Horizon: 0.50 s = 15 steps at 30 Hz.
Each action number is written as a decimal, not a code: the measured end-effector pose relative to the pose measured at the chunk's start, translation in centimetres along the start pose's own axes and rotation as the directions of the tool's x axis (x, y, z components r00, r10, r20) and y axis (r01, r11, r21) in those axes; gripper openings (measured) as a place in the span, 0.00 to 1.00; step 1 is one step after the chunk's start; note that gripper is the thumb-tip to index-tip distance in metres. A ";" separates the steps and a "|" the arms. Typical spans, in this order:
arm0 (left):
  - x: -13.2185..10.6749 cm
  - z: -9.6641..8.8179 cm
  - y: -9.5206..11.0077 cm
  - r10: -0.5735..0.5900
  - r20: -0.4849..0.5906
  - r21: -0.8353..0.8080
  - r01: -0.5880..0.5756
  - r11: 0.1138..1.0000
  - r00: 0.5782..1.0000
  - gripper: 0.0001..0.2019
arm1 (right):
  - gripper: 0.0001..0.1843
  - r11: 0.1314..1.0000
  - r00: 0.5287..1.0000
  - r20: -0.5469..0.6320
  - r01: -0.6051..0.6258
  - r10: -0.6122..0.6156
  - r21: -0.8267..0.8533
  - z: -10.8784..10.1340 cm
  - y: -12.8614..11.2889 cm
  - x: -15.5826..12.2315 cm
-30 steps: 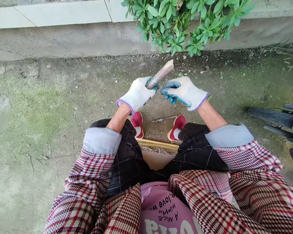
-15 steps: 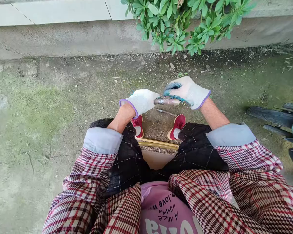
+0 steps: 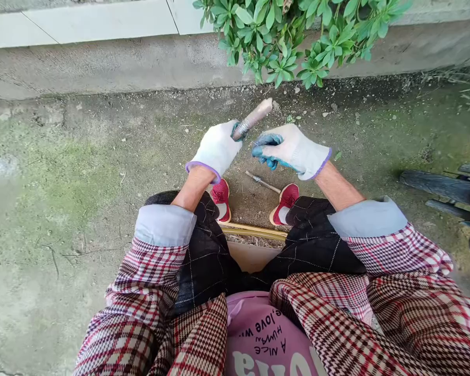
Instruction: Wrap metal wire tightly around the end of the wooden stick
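The stick (image 3: 256, 116) has swung forward, left hand (image 3: 218, 148) closed around it.

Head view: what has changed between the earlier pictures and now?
Since half a second ago, the thick wire-wound stick in the left hand swung from pointing right to up-right. The thin stick turned, its left end higher in view than a second ago. The grip and red shoes stayed.

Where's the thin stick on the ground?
Just right of centre in the head view, the thin stick lies between the left shoe and right shoe, one end near the latter.
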<state>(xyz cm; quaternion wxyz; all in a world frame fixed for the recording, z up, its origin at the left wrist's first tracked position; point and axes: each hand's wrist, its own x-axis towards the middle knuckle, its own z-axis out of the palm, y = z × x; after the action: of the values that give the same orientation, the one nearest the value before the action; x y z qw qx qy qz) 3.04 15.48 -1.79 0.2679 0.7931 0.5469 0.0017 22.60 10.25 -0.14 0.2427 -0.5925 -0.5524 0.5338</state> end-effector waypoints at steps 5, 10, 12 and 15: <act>-0.7 0.2 0.3 0.079 0.238 0.307 -0.152 0.940 0.968 0.20 | 0.09 0.971 0.991 -0.121 0.034 -0.064 -0.238 -1.9 0.7 0.4; -1.3 0.4 0.6 0.219 0.396 0.175 -0.307 0.935 0.892 0.14 | 0.12 0.958 0.995 -0.055 0.061 -0.080 -0.279 -2.6 2.1 1.2; -1.4 0.3 0.7 0.275 0.395 0.031 -0.311 0.950 0.877 0.12 | 0.12 0.986 0.998 -0.046 0.024 -0.032 -0.166 -2.3 2.1 1.2; -1.5 -0.2 0.9 0.204 0.323 -0.150 -0.163 0.975 0.924 0.12 | 0.13 0.998 0.994 -0.086 -0.058 0.061 0.036 -1.4 1.7 1.1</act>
<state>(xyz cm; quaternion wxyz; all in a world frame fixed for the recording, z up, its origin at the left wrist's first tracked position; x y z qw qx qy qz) 3.15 14.02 -0.80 0.4033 0.8119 0.4151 -0.0758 24.34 11.15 -1.62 0.2602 -0.6274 -0.5144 0.5235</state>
